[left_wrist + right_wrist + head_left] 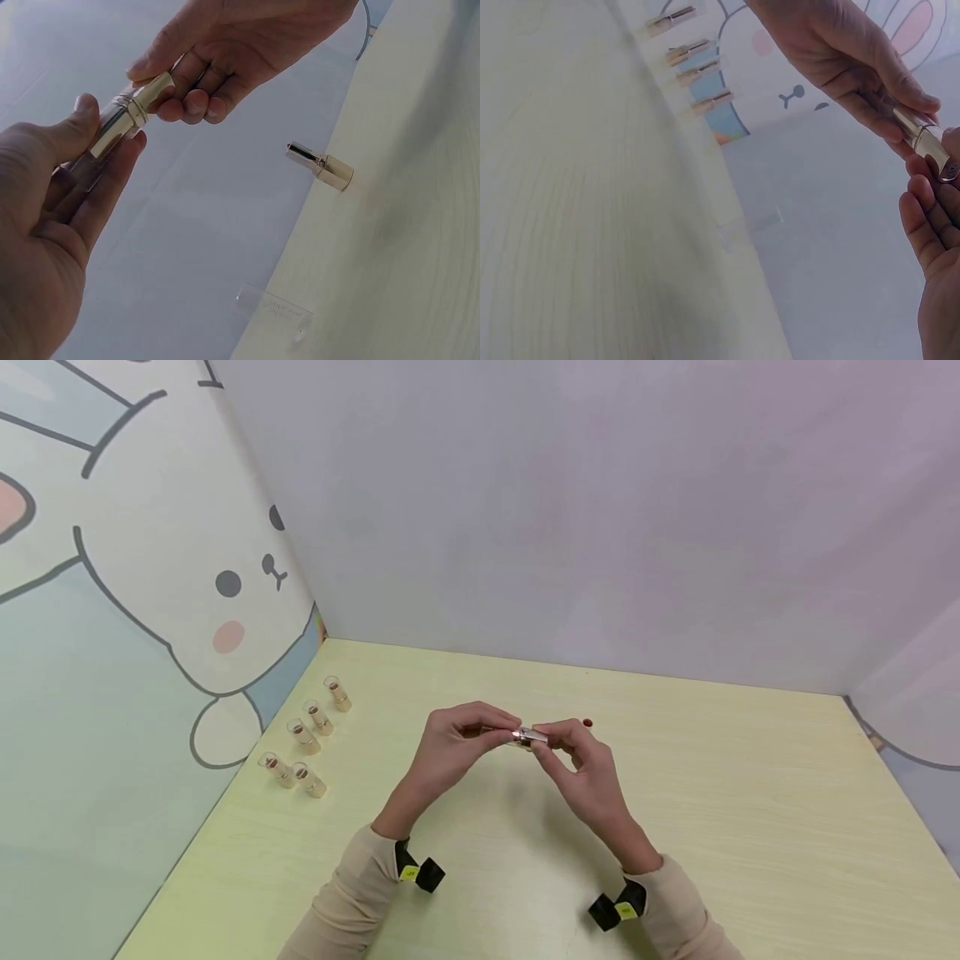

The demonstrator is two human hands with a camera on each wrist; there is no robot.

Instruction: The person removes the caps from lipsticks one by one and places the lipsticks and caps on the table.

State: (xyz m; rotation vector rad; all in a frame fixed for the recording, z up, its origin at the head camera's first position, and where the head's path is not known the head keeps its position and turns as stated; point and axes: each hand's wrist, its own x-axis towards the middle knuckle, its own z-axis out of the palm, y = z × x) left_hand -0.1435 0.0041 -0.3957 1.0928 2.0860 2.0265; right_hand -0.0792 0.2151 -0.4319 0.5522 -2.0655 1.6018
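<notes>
Left hand [465, 741] gripping gold lipstick [136, 112] by clear-capped end, right hand [590, 770] pinching its base [156, 91], above table [750, 793]. Five capped lipsticks [304, 737] standing at hands' nine o'clock, seemingly done. Apparently remaining: uncapped lipstick [334, 172] standing at right hand's twelve o'clock, loose clear cap [281, 311] nearby.

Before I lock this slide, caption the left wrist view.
The left hand and right hand hold a lipstick tube; nearby, an uncapped lipstick and a clear cap rest on the table.
</notes>
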